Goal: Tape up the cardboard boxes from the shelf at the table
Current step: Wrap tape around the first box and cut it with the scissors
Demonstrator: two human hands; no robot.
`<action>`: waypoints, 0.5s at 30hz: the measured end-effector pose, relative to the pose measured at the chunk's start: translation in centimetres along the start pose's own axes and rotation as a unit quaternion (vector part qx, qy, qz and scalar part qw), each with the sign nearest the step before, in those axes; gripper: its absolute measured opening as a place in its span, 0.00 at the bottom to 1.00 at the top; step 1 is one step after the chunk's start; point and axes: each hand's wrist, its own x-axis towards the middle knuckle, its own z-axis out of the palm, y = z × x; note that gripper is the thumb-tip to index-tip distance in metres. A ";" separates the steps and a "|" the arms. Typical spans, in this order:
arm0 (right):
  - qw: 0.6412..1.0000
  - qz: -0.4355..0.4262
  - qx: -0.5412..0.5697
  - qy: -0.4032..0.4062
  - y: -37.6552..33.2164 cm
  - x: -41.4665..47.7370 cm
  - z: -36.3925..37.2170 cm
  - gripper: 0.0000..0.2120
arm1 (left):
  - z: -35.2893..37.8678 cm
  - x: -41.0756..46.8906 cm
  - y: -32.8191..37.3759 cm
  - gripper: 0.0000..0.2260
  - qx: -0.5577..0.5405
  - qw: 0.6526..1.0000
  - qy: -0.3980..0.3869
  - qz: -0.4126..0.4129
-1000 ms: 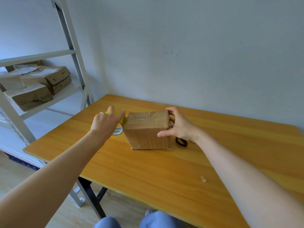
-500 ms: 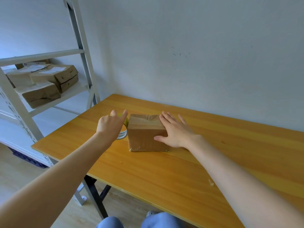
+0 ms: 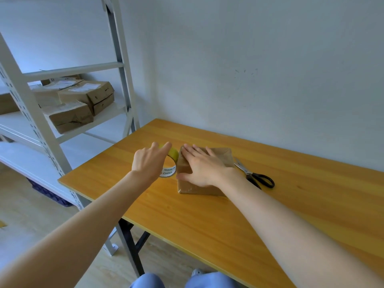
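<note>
Left hand (image 3: 148,162) curls round the tape roll (image 3: 174,155); right hand (image 3: 204,168) lies flat on the box (image 3: 221,155), fingers straight, spread; it has slid toward the roll, baring scissors (image 3: 256,176).

- The right hand (image 3: 202,167) has left the right side of the cardboard box (image 3: 221,155) and now lies flat on its top, fingers straight and reaching the left edge.
- The scissors (image 3: 256,176), half hidden by that hand a second ago, now show whole just right of the box.
- The left hand (image 3: 148,163) now curls over the tape roll (image 3: 174,154), which seems raised on edge against the box's left side.
</note>
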 end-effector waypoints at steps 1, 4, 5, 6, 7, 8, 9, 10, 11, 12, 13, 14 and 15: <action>1.000 0.003 0.005 -0.006 -0.2 0.4 -0.3 0.44 | 0.2 -0.1 -0.1 0.25 -0.009 1.000 0.005 0.001; 0.999 0.027 0.009 -0.039 -0.9 1.7 -1.0 0.50 | 0.5 -0.4 -0.4 0.30 -0.032 0.999 0.007 0.006; 0.998 0.033 0.006 -0.045 -1.1 2.1 -1.1 0.50 | 0.5 -0.5 -0.5 0.32 -0.039 0.999 0.003 0.008; 0.998 0.036 0.003 -0.046 -1.3 2.3 -1.2 0.48 | 0.5 -0.6 -0.6 0.34 -0.043 0.999 -0.003 0.010; 0.999 0.033 0.002 -0.041 -1.4 2.5 -1.2 0.45 | 0.4 -0.7 -0.7 0.34 -0.046 0.999 -0.008 0.012; 0.999 0.027 0.005 -0.030 -1.5 2.5 -1.1 0.41 | 0.3 -0.8 -0.8 0.35 -0.047 0.999 -0.009 0.016; 1.000 0.022 0.015 -0.015 -1.4 2.3 -1.1 0.37 | 0.1 -0.8 -0.9 0.34 -0.052 0.998 -0.002 0.018; 0.999 0.016 0.029 0.004 -1.2 2.1 -1.1 0.35 | 0.0 -0.8 -1.2 0.33 -0.067 0.997 0.016 0.015; 0.999 0.011 0.045 0.028 -1.0 1.8 -1.3 0.35 | -0.2 -0.7 -1.4 0.32 -0.099 0.994 0.040 0.001; 0.996 0.007 0.064 0.054 -0.7 1.5 -1.5 0.36 | -0.4 -0.6 -1.7 0.31 -0.145 0.987 0.066 -0.026; 0.993 0.004 0.089 0.081 -0.4 1.3 -1.7 0.38 | -0.7 -0.4 -1.9 0.28 -0.203 0.974 0.084 -0.062; 0.987 0.003 0.119 0.106 -0.1 1.0 -2.0 0.40 | -1.1 -0.1 -2.0 0.24 -0.274 0.952 0.088 -0.101; 0.980 0.004 0.154 0.127 0.1 0.8 -2.2 0.42 | -1.6 0.2 -1.9 0.20 -0.357 0.921 0.079 -0.135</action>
